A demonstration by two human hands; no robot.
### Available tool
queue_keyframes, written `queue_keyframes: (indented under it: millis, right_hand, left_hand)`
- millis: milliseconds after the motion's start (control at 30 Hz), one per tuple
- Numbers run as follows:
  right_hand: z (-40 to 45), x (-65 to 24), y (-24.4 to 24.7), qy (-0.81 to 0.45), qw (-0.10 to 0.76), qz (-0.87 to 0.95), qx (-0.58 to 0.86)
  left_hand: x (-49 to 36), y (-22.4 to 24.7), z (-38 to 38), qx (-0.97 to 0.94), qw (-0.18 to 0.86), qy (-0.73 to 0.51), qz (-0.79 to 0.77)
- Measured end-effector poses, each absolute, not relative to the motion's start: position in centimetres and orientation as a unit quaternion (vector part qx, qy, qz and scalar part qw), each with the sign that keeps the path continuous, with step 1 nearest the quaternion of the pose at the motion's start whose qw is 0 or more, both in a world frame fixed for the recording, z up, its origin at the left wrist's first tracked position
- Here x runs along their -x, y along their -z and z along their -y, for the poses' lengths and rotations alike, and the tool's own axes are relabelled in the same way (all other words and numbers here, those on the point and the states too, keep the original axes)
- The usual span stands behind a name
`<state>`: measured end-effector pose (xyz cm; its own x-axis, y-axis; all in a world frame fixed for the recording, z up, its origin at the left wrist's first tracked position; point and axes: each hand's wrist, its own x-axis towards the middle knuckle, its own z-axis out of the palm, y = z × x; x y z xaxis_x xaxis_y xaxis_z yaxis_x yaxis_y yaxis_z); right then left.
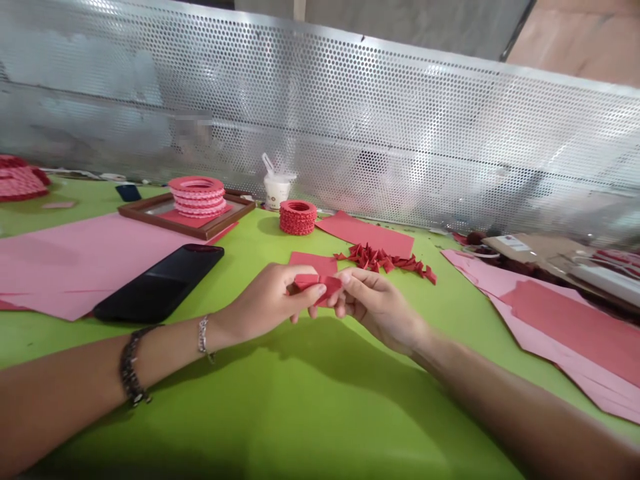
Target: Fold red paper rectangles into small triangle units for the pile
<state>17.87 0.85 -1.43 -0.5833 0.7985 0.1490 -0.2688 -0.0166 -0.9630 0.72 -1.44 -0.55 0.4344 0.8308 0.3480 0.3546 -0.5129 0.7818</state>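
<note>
Fingers (314,292) of my left hand (265,297) and right hand (383,307), pinched closed on small, folded red paper (331,287), mid-frame.

A thin silvery bracelet (203,335) rings the left wrist (216,331) (a tiny piece (212,358) dangles below), and a wider, dark, knobbly bracelet (129,367) sits farther up that forearm (167,353). The right forearm (480,373) is bare.

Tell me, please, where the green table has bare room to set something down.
The widest bare patch of table is nearest, between the forearms. Smaller ones lie between phone and red rings, and between right hand and the right pink paper. Crowded: behind that hand, with folded pieces and red paper, and on the frame.
</note>
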Motion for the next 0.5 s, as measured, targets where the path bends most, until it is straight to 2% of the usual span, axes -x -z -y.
queue_keyframes:
  millis: [267, 500]
  right_hand:
    - [-1.07, -17.84, 1.38, -0.672, 0.382, 0.590, 0.231]
    - [-1.05, -18.01, 1.10, -0.600, 0.371, 0.657, 0.266]
  left_hand:
    - [-0.78, 0.63, 1.35, -0.788, 0.323, -0.368, -0.373]
    - [-0.73, 0.81, 1.19, -0.789, 0.330, -0.361, -0.372]
